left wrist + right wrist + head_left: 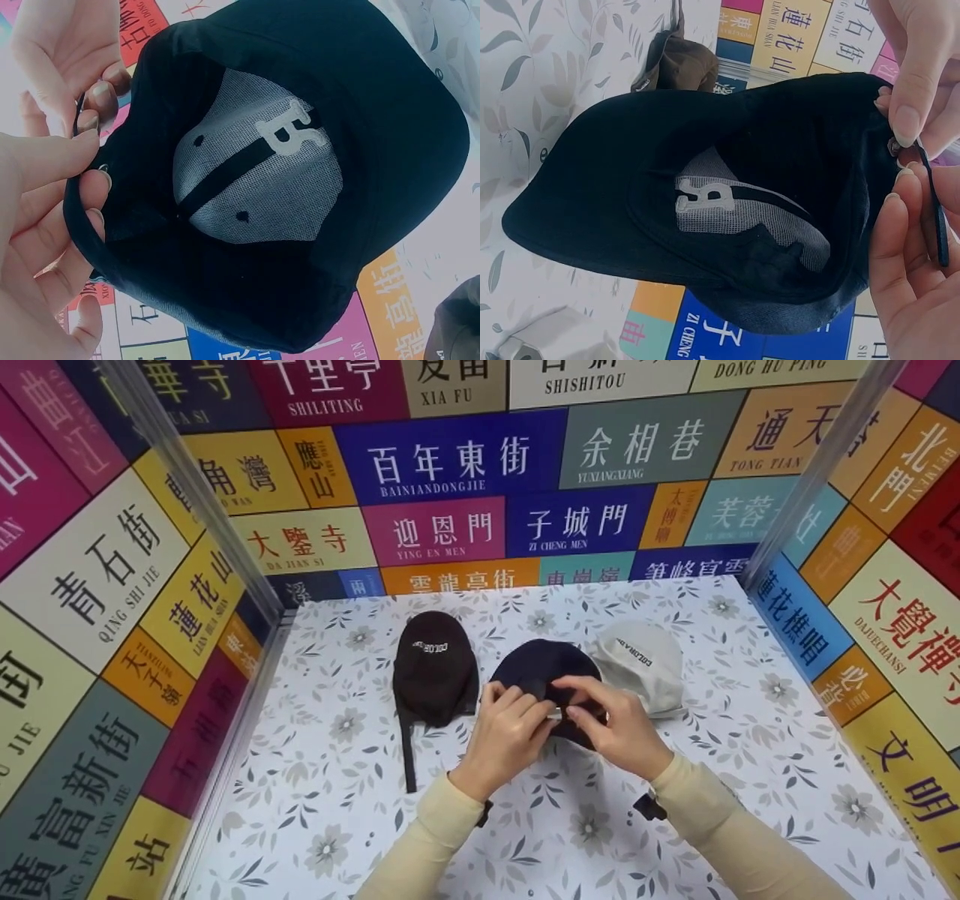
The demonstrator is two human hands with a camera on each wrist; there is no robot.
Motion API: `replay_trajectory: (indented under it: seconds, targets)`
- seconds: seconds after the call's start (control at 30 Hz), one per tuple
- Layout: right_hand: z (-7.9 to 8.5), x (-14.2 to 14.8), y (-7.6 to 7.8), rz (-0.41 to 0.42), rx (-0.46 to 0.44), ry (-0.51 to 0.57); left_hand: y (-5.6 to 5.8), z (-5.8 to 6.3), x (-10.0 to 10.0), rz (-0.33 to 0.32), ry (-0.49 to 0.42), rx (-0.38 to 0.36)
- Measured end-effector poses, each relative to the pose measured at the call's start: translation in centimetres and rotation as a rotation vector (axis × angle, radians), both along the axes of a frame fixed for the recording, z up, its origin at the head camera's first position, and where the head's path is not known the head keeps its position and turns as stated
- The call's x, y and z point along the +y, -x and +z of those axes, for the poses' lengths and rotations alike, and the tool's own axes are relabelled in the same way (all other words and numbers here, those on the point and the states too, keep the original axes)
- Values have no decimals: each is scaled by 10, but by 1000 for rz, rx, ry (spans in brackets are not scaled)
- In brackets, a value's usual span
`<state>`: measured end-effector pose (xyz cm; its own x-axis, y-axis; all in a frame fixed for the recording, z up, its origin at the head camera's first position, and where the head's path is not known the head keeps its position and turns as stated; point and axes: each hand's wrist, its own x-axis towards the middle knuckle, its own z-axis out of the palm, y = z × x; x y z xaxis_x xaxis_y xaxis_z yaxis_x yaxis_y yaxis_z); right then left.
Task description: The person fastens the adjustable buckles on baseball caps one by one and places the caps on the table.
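Note:
Between my hands is a navy baseball cap, its hollow inside and a pale stitched letter showing in the wrist views. My left hand pinches the back strap close to a small metal buckle. From the other side my right hand holds the strap's loose end among its fingertips. Both hands meet at the rear opening of the cap, with the brim pointing away from them. Fingers partly hide the buckle.
A dark brown cap lies to the left, its long strap trailing toward me. An off-white cap sits to the right, partly behind the navy one. Printed sign panels wall in the flower-patterned table.

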<state>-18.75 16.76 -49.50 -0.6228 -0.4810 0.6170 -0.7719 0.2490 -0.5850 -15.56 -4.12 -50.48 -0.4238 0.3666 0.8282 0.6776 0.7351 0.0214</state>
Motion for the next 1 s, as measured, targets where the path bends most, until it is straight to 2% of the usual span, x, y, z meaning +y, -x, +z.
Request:
replay_trajectory:
  seconds: [0.57,0.8,1.0]
  targets:
    - [3,3,1,-10,40,32,-1,-2,0,10,-2,-19]
    - [24,-7,-15,-10,29,59,-1,-3,0,7,-9,-16]
    - [31,-9,-17,-9,38,62,-1,-3,0,9,-14,-11]
